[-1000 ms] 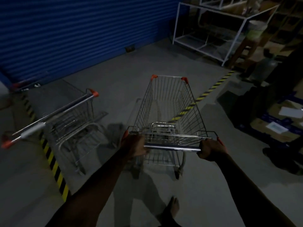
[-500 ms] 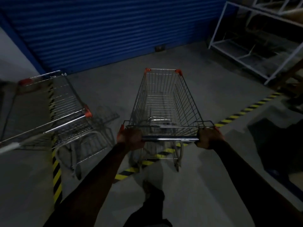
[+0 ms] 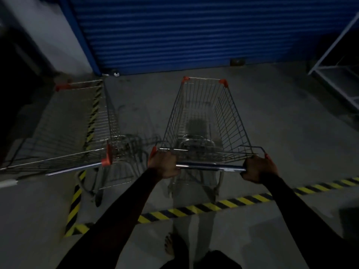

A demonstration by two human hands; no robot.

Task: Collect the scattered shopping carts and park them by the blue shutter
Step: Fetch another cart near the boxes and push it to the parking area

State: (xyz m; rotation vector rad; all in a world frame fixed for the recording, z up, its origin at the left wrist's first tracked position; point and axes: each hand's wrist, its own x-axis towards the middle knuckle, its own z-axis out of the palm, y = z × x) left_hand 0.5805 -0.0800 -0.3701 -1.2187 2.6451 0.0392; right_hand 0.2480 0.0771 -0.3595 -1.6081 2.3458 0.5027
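An empty wire shopping cart (image 3: 206, 121) with orange corner caps stands right in front of me, its nose pointing at the blue shutter (image 3: 194, 30). My left hand (image 3: 164, 165) grips the left end of its chrome handle bar (image 3: 210, 166). My right hand (image 3: 258, 168) grips the right end. A second empty cart (image 3: 77, 131) stands just to the left, side by side with mine and also facing the shutter, with no hand on it.
Yellow-and-black floor tape (image 3: 194, 209) runs across under the cart's rear wheels, and another strip (image 3: 75, 199) runs along the left. A white metal rack (image 3: 338, 74) stands at the right. A grey wall (image 3: 44, 28) flanks the shutter's left. My bare foot (image 3: 170, 245) is below.
The cart has swung left and rolled forward over the floor tape, now squarely facing the shutter. The second cart now lies alongside it. Both hands kept their grip on the handle.
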